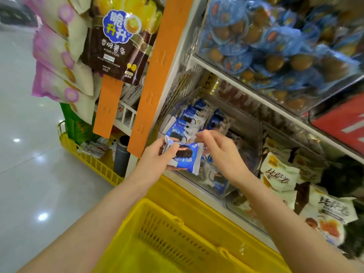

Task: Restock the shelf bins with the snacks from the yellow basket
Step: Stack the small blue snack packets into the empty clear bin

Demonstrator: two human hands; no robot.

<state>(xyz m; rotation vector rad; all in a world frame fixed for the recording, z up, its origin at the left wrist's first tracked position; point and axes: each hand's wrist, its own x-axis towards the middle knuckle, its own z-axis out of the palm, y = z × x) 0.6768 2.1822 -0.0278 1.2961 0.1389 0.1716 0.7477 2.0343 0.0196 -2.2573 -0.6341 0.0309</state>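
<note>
My left hand (155, 156) grips a small stack of blue-and-white snack packs (184, 157) with a dark cookie printed on them, held just in front of the clear shelf bin (254, 131). More of the same blue packs (189, 119) stand in rows inside that bin. Right of the held stack, my right hand (220, 148) hovers over the bin's front with fingers loosely spread, thumb and forefinger near the upper packs and holding nothing I can make out. The yellow basket (177, 233) sits below my arms; the part of its inside that shows has no snacks in it.
Above hangs a bin of blue-wrapped brown snacks (275, 42). Right of the blue packs lie white and brown snack bags (279, 174). An orange strip (155, 75) with hanging potato-stick bags (112, 46) borders the shelf's left. A second yellow crate (88, 160) stands on the floor.
</note>
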